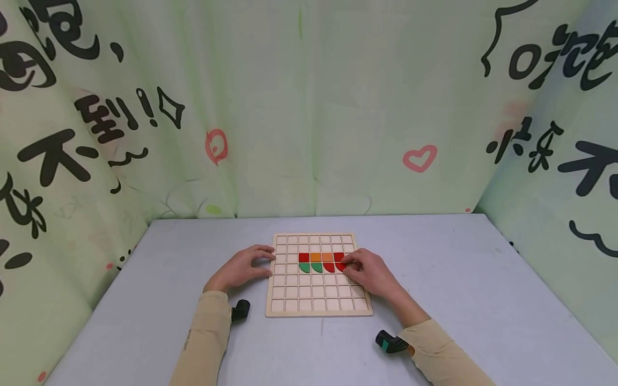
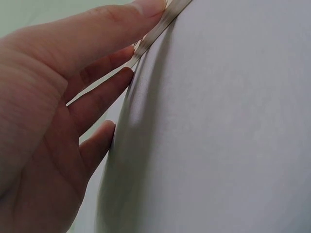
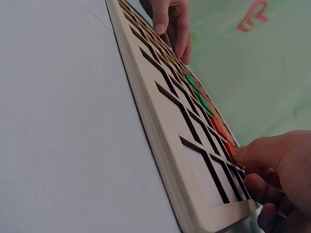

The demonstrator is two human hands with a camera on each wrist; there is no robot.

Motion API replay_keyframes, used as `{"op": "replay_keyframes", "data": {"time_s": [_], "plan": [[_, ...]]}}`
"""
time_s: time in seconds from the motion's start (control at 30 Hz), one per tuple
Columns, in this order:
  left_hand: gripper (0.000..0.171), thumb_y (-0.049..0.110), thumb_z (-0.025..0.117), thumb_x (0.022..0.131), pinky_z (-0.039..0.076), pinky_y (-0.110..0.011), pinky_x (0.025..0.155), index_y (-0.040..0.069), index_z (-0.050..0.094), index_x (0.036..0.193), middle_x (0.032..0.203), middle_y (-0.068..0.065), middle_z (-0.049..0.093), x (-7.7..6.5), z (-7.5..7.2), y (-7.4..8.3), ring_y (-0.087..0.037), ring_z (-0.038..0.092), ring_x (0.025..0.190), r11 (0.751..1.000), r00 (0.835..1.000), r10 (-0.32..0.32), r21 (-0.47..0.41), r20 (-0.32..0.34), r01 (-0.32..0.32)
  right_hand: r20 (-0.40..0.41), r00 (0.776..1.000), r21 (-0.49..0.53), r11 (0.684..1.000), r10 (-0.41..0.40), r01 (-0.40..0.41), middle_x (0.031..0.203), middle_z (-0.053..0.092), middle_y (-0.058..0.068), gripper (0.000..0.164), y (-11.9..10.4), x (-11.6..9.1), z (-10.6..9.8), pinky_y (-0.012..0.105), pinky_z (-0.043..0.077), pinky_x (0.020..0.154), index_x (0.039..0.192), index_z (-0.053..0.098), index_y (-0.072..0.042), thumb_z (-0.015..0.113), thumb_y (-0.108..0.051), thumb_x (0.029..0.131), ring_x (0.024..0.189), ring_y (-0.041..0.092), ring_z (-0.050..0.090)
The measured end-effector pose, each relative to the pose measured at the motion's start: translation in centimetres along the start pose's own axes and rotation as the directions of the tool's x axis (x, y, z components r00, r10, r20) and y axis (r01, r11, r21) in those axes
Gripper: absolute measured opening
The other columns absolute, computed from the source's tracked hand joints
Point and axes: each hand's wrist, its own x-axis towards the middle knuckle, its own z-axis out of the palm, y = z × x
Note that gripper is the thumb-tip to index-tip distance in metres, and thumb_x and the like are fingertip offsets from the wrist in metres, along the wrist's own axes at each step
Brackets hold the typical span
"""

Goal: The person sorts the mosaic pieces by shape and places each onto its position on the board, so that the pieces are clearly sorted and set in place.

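Observation:
A square wooden grid board (image 1: 318, 313) lies on the table, also seen edge-on in the right wrist view. Its upper row of squares holds a red tile (image 1: 303, 257), two orange tiles (image 1: 316, 257) and another red one. Just below sit two green quarter-round tiles (image 1: 304, 267) and a red quarter-round tile (image 1: 329, 267). To their right, my right hand (image 1: 374, 272) pinches a red quarter-round tile (image 3: 229, 148) at its cell, partly hidden by the thumb. My left hand (image 1: 241, 269) rests its fingertips and thumb against the board's left edge, fingers loosely extended.
The board stands on a pale table (image 1: 483, 300). A light green curtain (image 1: 357, 107) with black writing hangs behind and at both sides. Black wrist cameras (image 1: 240, 310) sit under both forearms.

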Motion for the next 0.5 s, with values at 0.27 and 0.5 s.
{"op": "replay_keyframes", "data": {"time_s": [0.27, 0.5], "plan": [[0.039, 0.018, 0.077, 0.085, 0.033, -0.045, 0.113, 0.008, 0.068, 0.122, 0.141, -0.002, 0.052, -0.1, 0.1, 0.0, -0.027, 0.040, 0.137, 1.000, 1.000, 0.001, 0.002, -0.008, -0.001, -0.012, 0.991, 0.086, 0.988, 0.131, -0.129, 0.110, 0.065, 0.006, 0.025, 0.8, 0.1, -1.0, 0.036, 0.052, 0.081, 0.114, 0.068, -0.007, 0.069, -0.018, 0.092, 0.094, 0.021, 0.059], [0.035, 0.021, 0.071, 0.090, 0.034, -0.046, 0.113, 0.009, 0.067, 0.123, 0.138, -0.007, 0.055, -0.2, 0.0, -0.3, -0.029, 0.044, 0.134, 1.000, 0.996, -0.003, 0.009, -0.094, 0.004, -0.068, 0.986, 0.040, 0.988, 0.150, -0.147, 0.113, 0.064, 0.011, 0.026, 2.0, 1.0, -2.2, 0.040, 0.053, 0.082, 0.117, 0.067, -0.004, 0.060, -0.020, 0.098, 0.098, 0.025, 0.060]]}}
